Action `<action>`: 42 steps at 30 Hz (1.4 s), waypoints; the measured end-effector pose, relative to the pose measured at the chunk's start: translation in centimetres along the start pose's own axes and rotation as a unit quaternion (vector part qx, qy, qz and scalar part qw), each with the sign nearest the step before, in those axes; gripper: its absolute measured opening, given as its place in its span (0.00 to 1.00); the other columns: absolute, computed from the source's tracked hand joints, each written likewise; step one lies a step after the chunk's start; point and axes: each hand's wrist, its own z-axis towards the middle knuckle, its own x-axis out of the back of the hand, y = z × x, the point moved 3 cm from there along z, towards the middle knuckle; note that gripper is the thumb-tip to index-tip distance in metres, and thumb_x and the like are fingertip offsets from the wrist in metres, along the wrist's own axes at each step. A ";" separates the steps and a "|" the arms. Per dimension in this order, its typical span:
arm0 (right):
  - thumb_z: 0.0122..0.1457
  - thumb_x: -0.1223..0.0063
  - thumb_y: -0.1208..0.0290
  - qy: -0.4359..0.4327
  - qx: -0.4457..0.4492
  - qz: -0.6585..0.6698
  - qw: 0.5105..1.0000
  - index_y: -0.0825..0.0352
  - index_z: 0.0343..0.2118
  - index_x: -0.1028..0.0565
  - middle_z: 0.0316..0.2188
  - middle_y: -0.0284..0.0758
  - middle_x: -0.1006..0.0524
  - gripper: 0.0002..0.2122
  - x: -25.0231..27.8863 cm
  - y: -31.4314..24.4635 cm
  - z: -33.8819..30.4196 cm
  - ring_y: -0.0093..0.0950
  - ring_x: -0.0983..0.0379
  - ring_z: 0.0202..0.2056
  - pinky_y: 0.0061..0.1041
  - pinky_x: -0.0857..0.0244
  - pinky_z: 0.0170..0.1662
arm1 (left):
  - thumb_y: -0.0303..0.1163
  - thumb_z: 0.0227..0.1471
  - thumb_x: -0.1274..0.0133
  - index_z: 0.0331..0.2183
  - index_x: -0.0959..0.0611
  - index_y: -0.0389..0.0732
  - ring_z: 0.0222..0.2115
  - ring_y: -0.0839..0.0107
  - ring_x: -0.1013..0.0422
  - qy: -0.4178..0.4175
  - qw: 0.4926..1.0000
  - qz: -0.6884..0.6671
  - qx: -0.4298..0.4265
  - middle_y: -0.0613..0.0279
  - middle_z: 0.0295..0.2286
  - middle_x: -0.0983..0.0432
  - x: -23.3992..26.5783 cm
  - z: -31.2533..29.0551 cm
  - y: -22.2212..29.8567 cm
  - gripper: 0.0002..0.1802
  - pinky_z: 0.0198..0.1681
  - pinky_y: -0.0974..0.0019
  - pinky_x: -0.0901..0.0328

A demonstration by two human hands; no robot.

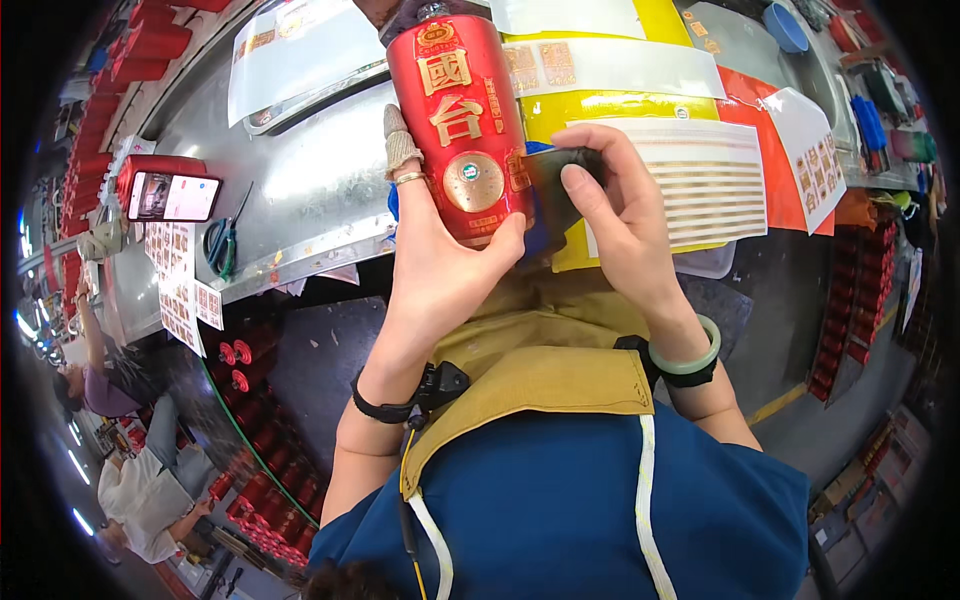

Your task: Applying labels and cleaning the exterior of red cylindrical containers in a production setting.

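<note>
A red bottle point(450, 95) with gold lettering and a round gold medallion leans over the front edge of the workbench point(310, 185). My left hand point(440, 225) grips its lower left side, the thumb across the base and a cloth finger cover on one finger. In my right hand point(630, 215), a thin dark flat piece point(568, 185) is pinched between thumb and fingers. Its edge meets the bottle's lower right side, beside a small gold label point(517, 172). What the piece is made of, I cannot tell.
Striped gold sticker strips point(700, 185) lie on yellow sheeting at the right, near a sticker sheet point(810, 165) on red. At the left are a propped phone point(175, 197), scissors point(222, 240) and hanging label sheets point(175, 285). Red bottles point(265, 510) stand below; two people work at far left.
</note>
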 end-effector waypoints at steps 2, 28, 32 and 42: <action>0.66 0.48 0.82 0.000 0.027 -0.040 0.999 0.71 0.52 0.26 0.44 0.36 0.21 0.13 0.1 -0.9 0.2 0.25 0.24 0.48 0.24 0.32 0.53 | 0.20 0.50 0.36 0.65 0.49 0.33 0.49 0.65 0.24 -0.041 0.997 0.032 0.052 0.49 0.53 0.29 0.3 0.0 0.2 0.49 0.52 0.61 0.25; 0.51 0.40 0.89 -0.087 0.269 -0.254 0.925 0.67 0.42 0.21 0.35 0.40 0.21 0.15 -0.5 -4.0 1.1 0.40 0.23 0.38 0.33 0.27 0.42 | 0.14 0.46 0.31 0.69 0.49 0.35 0.56 0.64 0.29 -0.051 0.992 0.112 -0.020 0.51 0.58 0.32 1.8 -0.1 -1.5 0.58 0.58 0.58 0.28; 0.52 0.40 0.89 -0.125 0.235 -0.230 0.936 0.68 0.41 0.20 0.35 0.38 0.20 0.14 -0.6 -4.2 1.2 0.37 0.22 0.37 0.31 0.27 0.41 | 0.21 0.37 0.23 0.69 0.45 0.34 0.56 0.65 0.29 0.044 0.958 0.241 -0.151 0.52 0.58 0.32 1.7 -0.5 -2.0 0.64 0.57 0.61 0.28; 0.44 0.39 0.82 -0.130 0.414 -0.298 0.850 0.62 0.33 0.16 0.31 0.31 0.17 0.12 -1.6 -3.8 3.2 0.27 0.20 0.35 0.27 0.31 0.39 | 0.35 0.31 0.18 0.66 0.34 0.33 0.55 0.53 0.29 0.113 0.912 0.330 -0.216 0.46 0.56 0.28 3.3 -0.6 -3.0 0.63 0.60 0.56 0.34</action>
